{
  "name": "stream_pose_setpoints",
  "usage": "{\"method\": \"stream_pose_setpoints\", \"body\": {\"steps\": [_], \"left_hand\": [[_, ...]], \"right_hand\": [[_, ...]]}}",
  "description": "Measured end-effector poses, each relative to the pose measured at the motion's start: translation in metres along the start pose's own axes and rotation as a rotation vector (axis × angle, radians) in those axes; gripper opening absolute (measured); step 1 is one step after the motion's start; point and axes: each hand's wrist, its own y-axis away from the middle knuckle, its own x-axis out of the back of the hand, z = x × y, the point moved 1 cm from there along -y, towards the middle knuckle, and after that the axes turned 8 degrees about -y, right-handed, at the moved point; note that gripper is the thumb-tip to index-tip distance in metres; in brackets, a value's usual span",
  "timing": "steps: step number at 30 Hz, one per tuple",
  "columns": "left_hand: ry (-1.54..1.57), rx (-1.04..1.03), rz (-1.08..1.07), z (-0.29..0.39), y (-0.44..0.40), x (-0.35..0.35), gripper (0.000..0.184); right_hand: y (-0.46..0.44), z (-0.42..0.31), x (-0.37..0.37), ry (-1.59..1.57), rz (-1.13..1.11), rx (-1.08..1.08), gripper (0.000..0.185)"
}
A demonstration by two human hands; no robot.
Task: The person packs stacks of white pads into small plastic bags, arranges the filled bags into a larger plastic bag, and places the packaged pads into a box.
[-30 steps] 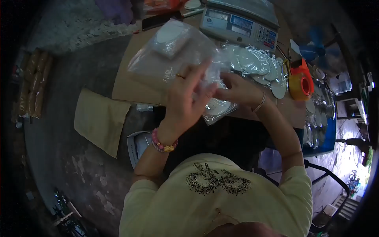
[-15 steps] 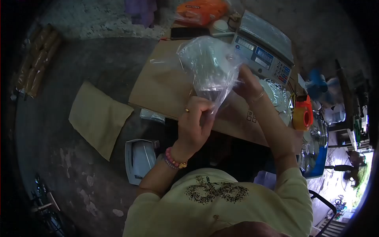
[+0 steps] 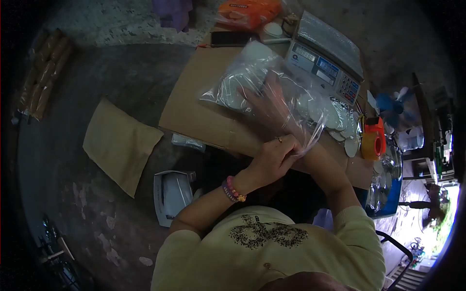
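The clear plastic bag (image 3: 242, 72) lies directly ahead of your left hand (image 3: 278, 157) and surrounds your right hand (image 3: 272, 104), over a cardboard sheet (image 3: 194, 87). Pale packed contents (image 3: 258, 54) show through the film, just beyond your right fingers.

Your left hand is closed in a pinch, with the near edge of the film gathered between thumb and fingers. Your right hand reaches inside the bag, fingers spread apart; the film's glare hides whether the fingertips press on the contents, so that cannot be told.

Handling, as judged: the film is thin, limp and slippery, light in itself and liable to crease or tear if dragged. The contents look fairly flat and stiffer than the film, and probably account for most of the weight. The gathered rim at your left fingers is the sound hold; the far, filled end is better supported from beneath.

Just right of your right hand lie wrapped pale discs (image 3: 335, 119), with a tape dispenser (image 3: 373, 140) farther right. Beyond that hand, ahead and to its right, stands a digital scale (image 3: 323, 68).
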Motion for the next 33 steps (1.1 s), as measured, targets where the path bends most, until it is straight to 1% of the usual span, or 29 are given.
{"method": "stream_pose_setpoints", "body": {"steps": [1,2,4,8,9,11,12,13,14,15,16,17,18,19,20,21,22,23,24,25,26,28,29,32,33], "left_hand": [[0.023,0.028,-0.017,0.001,-0.002,0.002,0.015],[0.024,0.031,-0.019,0.003,-0.004,0.003,0.015],[-0.02,0.043,0.006,0.007,-0.006,0.002,0.016],[-0.014,0.036,0.026,0.006,-0.005,-0.006,0.016],[-0.037,0.019,0.037,0.007,-0.005,-0.007,0.017],[-0.071,0.019,0.034,0.012,0.0,-0.005,0.018],[-0.072,0.007,0.027,0.016,-0.002,-0.003,0.018],[-0.071,-0.004,0.026,0.017,-0.004,-0.002,0.018],[-0.072,0.007,0.026,0.018,-0.004,-0.003,0.018],[-0.102,-0.049,0.038,0.02,-0.002,-0.005,0.018],[-0.135,-0.107,0.047,0.022,0.0,-0.006,0.018],[-0.139,-0.095,0.039,0.023,-0.001,-0.004,0.018],[-0.161,-0.129,0.051,0.024,-0.004,-0.001,0.019],[-0.181,-0.161,0.057,0.026,-0.003,0.002,0.02],[-0.188,-0.159,0.051,0.029,-0.003,0.004,0.02],[-0.185,-0.169,0.047,0.031,-0.004,0.005,0.02],[-0.178,-0.18,0.044,0.032,-0.005,0.005,0.02],[-0.175,-0.181,0.042,0.033,-0.001,0.0,0.02],[-0.175,-0.17,0.025,0.033,0.007,-0.006,0.02],[-0.177,-0.159,0.008,0.034,0.01,-0.008,0.02],[-0.177,-0.164,0.007,0.033,0.011,-0.008,0.02],[-0.116,-0.166,-0.001,0.037,0.014,-0.007,0.018],[-0.11,-0.161,-0.018,0.037,0.016,-0.004,0.018],[-0.143,-0.148,-0.062,0.03,0.015,0.017,0.018],[-0.163,-0.144,-0.049,0.028,0.015,0.022,0.018]], "right_hand": [[0.0,-0.015,0.011,-0.089,-0.046,-0.018,0.069],[0.0,-0.019,0.014,-0.091,-0.046,-0.022,0.069],[0.004,-0.024,0.015,-0.247,-0.071,-0.185,0.067],[-0.003,-0.03,0.018,-0.534,-0.109,-0.469,0.067],[-0.014,0.006,-0.001,-0.66,-0.044,-0.318,0.073],[0.014,-0.027,0.05,0.482,-0.271,0.533,0.081],[-0.011,0.047,0.013,0.156,-0.087,0.779,0.075],[-0.014,0.048,0.015,0.147,-0.09,0.778,0.075],[-0.013,0.051,0.016,0.252,-0.077,0.751,0.069],[-0.011,0.055,0.015,0.356,-0.069,0.716,0.066],[-0.022,0.019,0.004,0.349,-0.364,-0.068,0.073],[-0.017,-0.008,0.018,0.337,-0.371,-0.073,0.073],[-0.011,-0.032,0.033,0.216,-0.404,-0.155,0.072],[-0.005,-0.042,0.037,0.09,-0.436,-0.241,0.071],[-0.004,-0.028,0.03,0.344,-0.382,0.056,0.069],[-0.007,-0.017,0.027,0.341,-0.38,0.062,0.069],[-0.009,-0.021,0.029,0.203,-0.363,-0.023,0.057],[-0.009,-0.023,0.031,0.065,-0.342,-0.113,0.077],[-0.007,-0.026,0.029,0.226,-0.353,-0.259,0.079],[-0.006,-0.027,0.022,0.225,-0.343,-0.26,0.079],[-0.006,-0.022,0.013,0.191,-0.265,-0.321,0.077],[0.0,0.0,-0.002,0.116,-0.112,-0.455,0.081],[0.007,0.014,-0.006,0.106,-0.108,-0.47,0.081],[0.02,0.033,-0.005,0.397,-0.11,0.548,0.051],[0.025,0.039,-0.005,0.392,-0.096,0.544,0.051]]}}
